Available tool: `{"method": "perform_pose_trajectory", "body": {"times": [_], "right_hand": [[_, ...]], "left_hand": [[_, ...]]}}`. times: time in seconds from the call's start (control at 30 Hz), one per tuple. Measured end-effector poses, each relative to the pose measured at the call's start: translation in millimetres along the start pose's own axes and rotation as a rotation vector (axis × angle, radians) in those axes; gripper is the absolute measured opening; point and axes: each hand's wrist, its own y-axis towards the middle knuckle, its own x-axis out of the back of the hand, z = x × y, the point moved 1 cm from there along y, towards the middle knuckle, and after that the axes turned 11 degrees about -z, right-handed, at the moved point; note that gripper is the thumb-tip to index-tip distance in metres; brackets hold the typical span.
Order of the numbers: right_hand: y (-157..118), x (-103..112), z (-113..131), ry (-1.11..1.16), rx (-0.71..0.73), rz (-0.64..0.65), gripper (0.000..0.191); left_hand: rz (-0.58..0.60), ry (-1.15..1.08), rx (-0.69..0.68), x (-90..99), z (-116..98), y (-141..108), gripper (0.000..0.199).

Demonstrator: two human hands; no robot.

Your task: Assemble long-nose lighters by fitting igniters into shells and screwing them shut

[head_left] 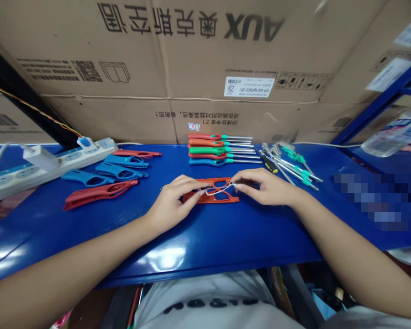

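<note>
Two orange lighter shell halves (231, 199) lie side by side on the blue table, partly hidden by my hands. My left hand (178, 196) is over their left end, thumb and forefinger pinched on a small dark part beside a white wire (216, 192). That wire bends across the shells to my right hand (260, 185), whose thumb and fingertips are closed on its other end. A dark piece shows under the right fingers, too small to name.
Behind my hands is a stack of long-necked lighters (208, 150). To its right lie a screwdriver (270, 164) and metal tubes with green ends (296, 171). Blue shells (84, 177), red shells (96, 194) and a power strip (71, 157) are at left. A cardboard box (192, 59) stands behind.
</note>
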Motion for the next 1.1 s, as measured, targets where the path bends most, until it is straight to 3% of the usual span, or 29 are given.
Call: {"method": "perform_pose_trajectory", "body": {"times": [0.43,0.67,1.1], "right_hand": [[-0.7,-3.2,-4.2,0.033,-0.033,0.119,0.016],[0.2,-3.8,-2.4,0.036,-0.017,0.128,0.029],[0.0,7.3,0.1,-0.003,-0.089,0.178,0.013]], "left_hand": [[0.026,0.042,0.011,-1.6,3.2,2.9,0.014],[0.034,0.055,0.015,-1.0,4.8,3.8,0.015],[0.076,0.043,0.002,-4.8,4.4,2.5,0.017]]}}
